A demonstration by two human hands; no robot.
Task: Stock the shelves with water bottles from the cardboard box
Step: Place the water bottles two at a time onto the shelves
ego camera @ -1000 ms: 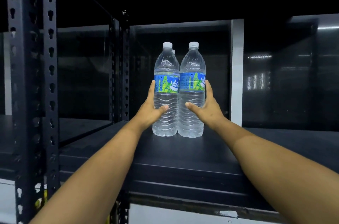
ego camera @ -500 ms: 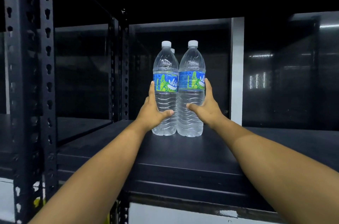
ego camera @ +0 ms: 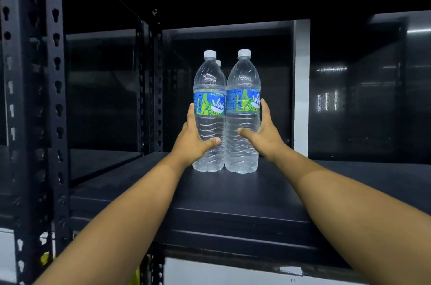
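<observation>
Big black shelf [ego camera: 233, 196] fills the view, a perforated upright [ego camera: 35, 98] at its left edge. On the shelf, two clear water bottles stand upright, touching side by side: left bottle [ego camera: 210, 88], right bottle [ego camera: 243, 84]. Left hand [ego camera: 194, 142] wraps the left bottle's lower half, right hand [ego camera: 262, 137] wraps the right one. A third bottle's cap [ego camera: 218, 63] peeks out behind the left bottle.

The left bottle [ego camera: 209, 119] label reads "Waia"; the right bottle [ego camera: 243, 119] label shows "Wa".
</observation>
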